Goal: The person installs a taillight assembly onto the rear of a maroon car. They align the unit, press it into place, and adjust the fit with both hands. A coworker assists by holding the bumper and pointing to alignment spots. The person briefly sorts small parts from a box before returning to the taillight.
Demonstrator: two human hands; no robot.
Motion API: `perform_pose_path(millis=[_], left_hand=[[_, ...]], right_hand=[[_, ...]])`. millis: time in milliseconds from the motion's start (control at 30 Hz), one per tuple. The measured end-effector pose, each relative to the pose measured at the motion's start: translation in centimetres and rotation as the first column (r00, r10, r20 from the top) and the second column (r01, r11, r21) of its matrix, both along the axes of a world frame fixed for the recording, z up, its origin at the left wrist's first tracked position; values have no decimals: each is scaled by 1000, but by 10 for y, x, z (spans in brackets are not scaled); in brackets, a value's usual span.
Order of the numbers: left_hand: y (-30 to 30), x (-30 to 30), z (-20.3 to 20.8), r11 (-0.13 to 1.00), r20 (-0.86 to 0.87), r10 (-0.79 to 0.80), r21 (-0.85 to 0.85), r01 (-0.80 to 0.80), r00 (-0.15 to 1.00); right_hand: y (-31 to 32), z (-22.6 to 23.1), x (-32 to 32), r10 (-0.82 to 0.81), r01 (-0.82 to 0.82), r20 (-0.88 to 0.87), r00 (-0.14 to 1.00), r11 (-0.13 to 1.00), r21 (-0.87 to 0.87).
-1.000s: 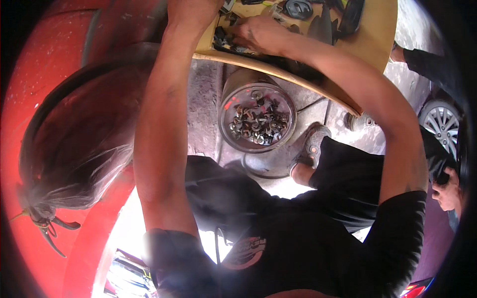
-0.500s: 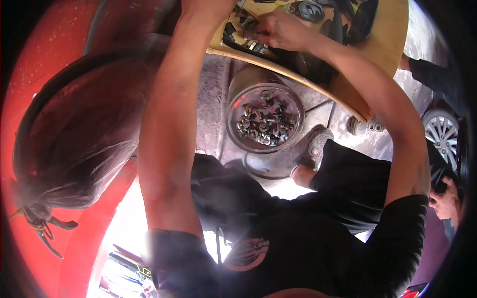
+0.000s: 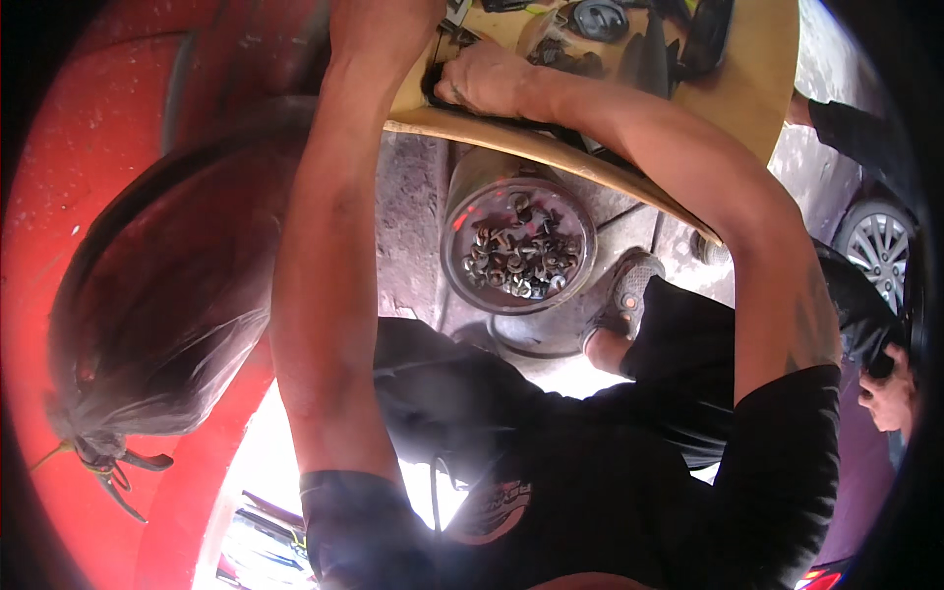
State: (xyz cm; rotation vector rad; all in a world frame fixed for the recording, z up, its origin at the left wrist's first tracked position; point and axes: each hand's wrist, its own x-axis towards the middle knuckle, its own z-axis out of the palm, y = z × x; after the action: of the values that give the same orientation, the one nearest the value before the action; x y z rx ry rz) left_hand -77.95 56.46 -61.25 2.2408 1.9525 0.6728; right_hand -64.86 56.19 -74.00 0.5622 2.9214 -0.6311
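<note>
My left hand [image 3: 388, 22] reaches to the top edge of the picture, over the left end of a wooden tabletop [image 3: 757, 93]; its fingers are cut off from view. Beside it, my right hand [image 3: 487, 79] is curled above a black part [image 3: 430, 84] near the board's front edge. Its fingertips are tucked under, so what they grip is hidden. A metal piece [image 3: 454, 34] shows between the two hands. Behind my right forearm lie black pieces [image 3: 644, 59] and a rounded dark part with a shiny face [image 3: 598, 20].
Below the board stands a round container [image 3: 452, 261] holding many bolts [image 3: 521, 261]. On the left, a plastic-wrapped curved part [image 3: 167, 305] rests by a red car panel [image 3: 88, 167]. Another person's hand [image 3: 890, 388] and a car wheel [image 3: 878, 246] are at the right.
My right hand has moved left along the board toward my left hand and is more curled. My left arm has shifted slightly left; the whole view has shifted a little too.
</note>
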Motion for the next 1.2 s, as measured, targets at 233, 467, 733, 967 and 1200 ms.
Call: perform_pose_path(millis=[233,467,733,967,1200], left_hand=[[1,1,4,999,-8,24,-23,-24,1000],[-1,-1,4,998,18,37,-45,-37,999],[-5,2,13,996,39,61,-74,-58,997],[-4,2,14,991,67,83,-107,-75,994],[-6,6,21,992,131,75,-115,-60,989]], right_hand=[[34,-4,41,-304,114,-337,891,869,-481],[56,46,70,-494,189,83,866,169,-967],[58,58,71,-498,74,65,865,-2,-997],[65,67,79,-510,-30,9,860,-68,-997],[62,87,85,-523,-46,-5,852,-65,-997]])
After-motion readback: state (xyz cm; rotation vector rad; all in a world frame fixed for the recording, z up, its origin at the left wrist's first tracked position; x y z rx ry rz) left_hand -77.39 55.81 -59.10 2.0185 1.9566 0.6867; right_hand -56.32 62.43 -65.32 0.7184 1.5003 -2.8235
